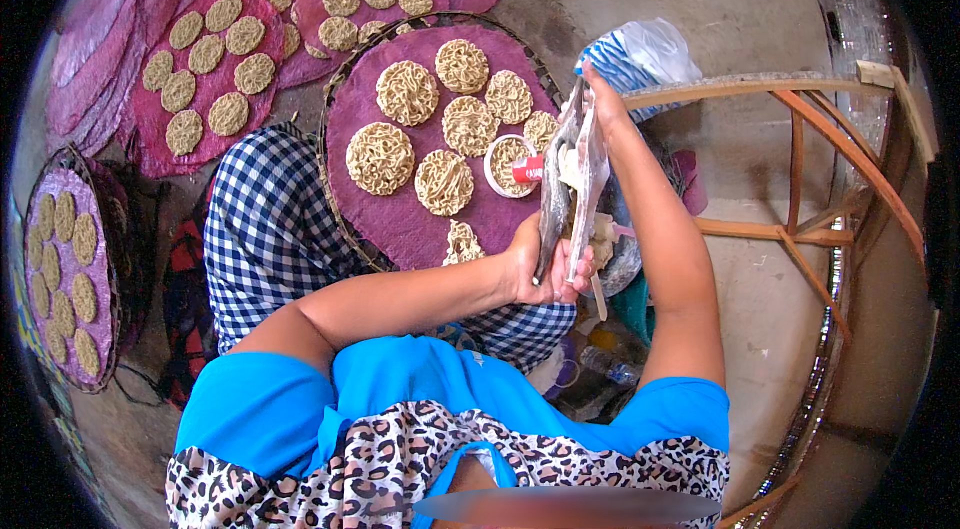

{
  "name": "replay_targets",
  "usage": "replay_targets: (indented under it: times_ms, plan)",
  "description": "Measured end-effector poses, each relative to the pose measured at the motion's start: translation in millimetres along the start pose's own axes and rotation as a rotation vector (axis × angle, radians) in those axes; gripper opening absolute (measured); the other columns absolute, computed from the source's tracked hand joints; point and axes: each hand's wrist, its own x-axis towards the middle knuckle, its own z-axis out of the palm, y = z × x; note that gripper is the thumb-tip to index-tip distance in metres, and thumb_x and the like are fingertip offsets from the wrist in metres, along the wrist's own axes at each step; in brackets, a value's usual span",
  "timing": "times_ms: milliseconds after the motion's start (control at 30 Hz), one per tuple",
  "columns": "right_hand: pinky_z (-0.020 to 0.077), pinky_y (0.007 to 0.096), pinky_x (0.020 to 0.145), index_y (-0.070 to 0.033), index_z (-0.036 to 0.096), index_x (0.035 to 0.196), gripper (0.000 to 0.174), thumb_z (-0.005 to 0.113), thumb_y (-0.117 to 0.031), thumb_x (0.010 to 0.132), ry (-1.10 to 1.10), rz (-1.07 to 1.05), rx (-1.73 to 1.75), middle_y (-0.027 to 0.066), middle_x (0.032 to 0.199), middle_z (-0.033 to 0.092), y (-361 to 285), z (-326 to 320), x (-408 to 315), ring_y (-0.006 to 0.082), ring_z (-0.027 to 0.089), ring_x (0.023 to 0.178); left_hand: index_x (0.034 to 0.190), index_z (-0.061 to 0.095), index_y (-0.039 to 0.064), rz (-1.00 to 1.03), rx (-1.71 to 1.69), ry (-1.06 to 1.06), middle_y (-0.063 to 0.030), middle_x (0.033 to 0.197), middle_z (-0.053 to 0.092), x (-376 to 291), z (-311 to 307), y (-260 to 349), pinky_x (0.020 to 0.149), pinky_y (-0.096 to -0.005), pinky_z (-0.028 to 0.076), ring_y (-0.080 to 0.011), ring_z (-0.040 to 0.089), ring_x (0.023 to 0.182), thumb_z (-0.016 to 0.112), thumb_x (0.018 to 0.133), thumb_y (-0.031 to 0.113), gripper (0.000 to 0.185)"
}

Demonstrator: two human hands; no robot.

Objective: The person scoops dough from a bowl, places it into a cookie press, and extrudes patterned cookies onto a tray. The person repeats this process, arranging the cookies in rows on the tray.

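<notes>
My left hand (pixel 546 266) holds the near end of a hinged dough press (pixel 559 184) with long worn handles, and my right hand (pixel 604 98) grips its far end. White dough (pixel 570 167) shows between the two halves. Below the press, a white ring mould (pixel 489 167) with a red strip lies around a noodle disc. It rests on a purple mesh sheet (pixel 367 229) over a round woven tray. Several discs of squiggly noodle strands (pixel 460 65) lie on this sheet, and a partial one (pixel 463 244) sits close to my left wrist.
Purple sheets bearing more noodle discs (pixel 207 53) spread over the floor at back left; another loaded round tray (pixel 71 281) stands far left. To the right are a plastic bag (pixel 645 56), a wooden frame (pixel 780 230), a wooden stick (pixel 598 296) and a plastic bottle (pixel 611 365).
</notes>
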Motion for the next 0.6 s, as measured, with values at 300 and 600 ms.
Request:
replay_targets:
  times_ms: [300, 600]
  plan:
    - [0.0473, 0.0345, 0.050, -0.008, 0.051, 0.077, 0.056, 0.055, -0.063, 0.072, 0.081, -0.133, 0.092, 0.0111, 0.064, 0.056, 5, 0, -14, 0.0219, 0.056, 0.053, 0.073, 0.051, 0.003, 0.065, 0.003, 0.196, -0.0079, 0.062, 0.050, -7, 11, -19, 0.050, -0.0304, 0.037, -0.0206, 0.045, 0.055, 0.029, 0.081, 0.059, 0.061]
    - [0.0506, 0.0402, 0.073, -0.005, 0.043, 0.120, 0.070, 0.036, -0.063, 0.082, -0.367, -0.202, 0.457, 0.0164, 0.106, 0.056, 67, -2, -66, 0.0278, 0.058, 0.089, 0.078, 0.052, 0.005, -0.027, -0.017, -0.435, -0.0046, 0.060, 0.045, -4, 4, -8, 0.056, -0.0285, 0.035, -0.0176, 0.041, 0.055, 0.036, 0.083, 0.051, 0.048]
